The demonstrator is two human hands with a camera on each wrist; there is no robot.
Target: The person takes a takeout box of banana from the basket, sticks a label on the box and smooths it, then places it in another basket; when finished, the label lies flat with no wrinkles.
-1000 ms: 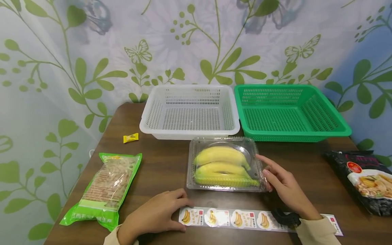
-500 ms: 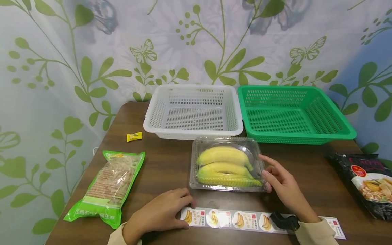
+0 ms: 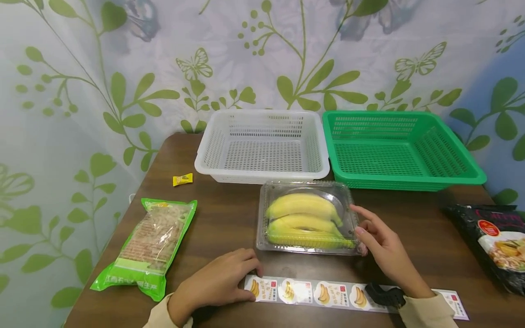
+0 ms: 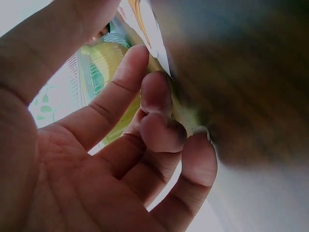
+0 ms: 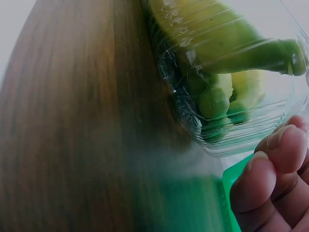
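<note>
A clear plastic clamshell box (image 3: pixel 347 196) with yellow bananas (image 3: pixel 301 206) inside stands lid down in the middle of the table. My right hand (image 3: pixel 383 243) is at its right side, fingertips right at the box edge; in the right wrist view the fingers (image 5: pixel 253 181) are bent loosely beside the box's ridged wall. In front of the box lies a strip of banana stickers (image 3: pixel 324 294). My left hand (image 3: pixel 219 280) rests on the table at the strip's left end, thumb and forefinger at its edge. From the left wrist, the loosely bent fingertips (image 4: pixel 200 159) are seen meeting the tabletop.
Behind the box stand a white basket (image 3: pixel 262 175) and a green basket (image 3: pixel 406 181), side by side. A green-edged food bag (image 3: pixel 151 241) and a small yellow packet (image 3: pixel 182 179) lie left. A black food bag (image 3: pixel 492 237) lies at the right edge. A floral curtain (image 3: pixel 246 54) hangs behind.
The whole head view has shifted slightly, so the things appear a little further right. Both hands, the box and the sticker strip keep their places relative to each other.
</note>
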